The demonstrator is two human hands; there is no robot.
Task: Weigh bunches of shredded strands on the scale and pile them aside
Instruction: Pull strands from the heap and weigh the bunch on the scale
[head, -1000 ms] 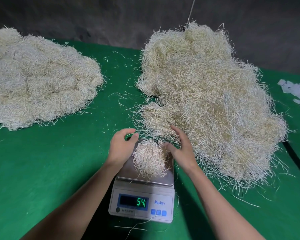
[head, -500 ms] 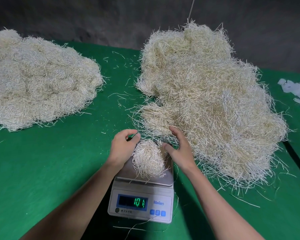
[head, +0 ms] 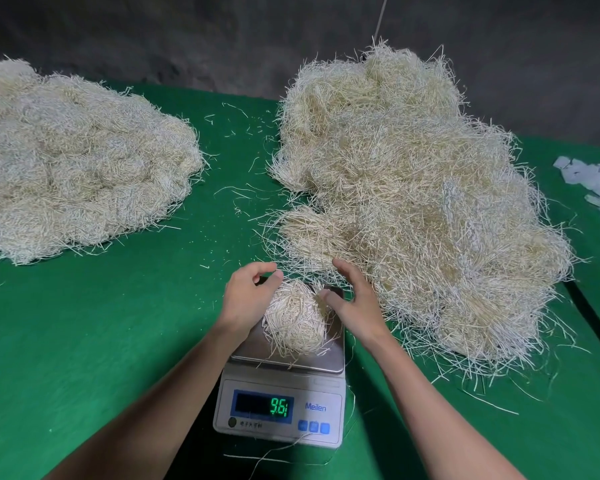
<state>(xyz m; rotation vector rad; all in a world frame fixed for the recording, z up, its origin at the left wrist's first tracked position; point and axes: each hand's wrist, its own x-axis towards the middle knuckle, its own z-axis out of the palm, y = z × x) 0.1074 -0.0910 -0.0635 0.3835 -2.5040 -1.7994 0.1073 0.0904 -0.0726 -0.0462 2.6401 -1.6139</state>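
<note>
Currently: one bunch [head: 293, 323] lies on the pan of the scale [head: 326, 389], which stands at the near edge of the green table [head: 118, 341], mid-width. Display [head: 264, 406] reads 9.6; last digit unclear.

Left hand [head: 246, 299] is at the bunch's far-left side, fingers curled in a loose C, thumb and forefinger close. Whether strands sit between them I cannot tell.

Right hand [head: 355, 303] is spread and relaxed, thumb touching the bunch's far-right side, fingers over the fringe of the loose heap [head: 413, 202] that fills the table's right half.

Weighed pile [head: 77, 168] sits by the left edge, well apart.

Handling judgement: strands very light, soft, springy, loosely tangled, likely to shed. Best taken by cupping both hands round the bunch's middle and lifting it whole, not by pinching ends.
</note>
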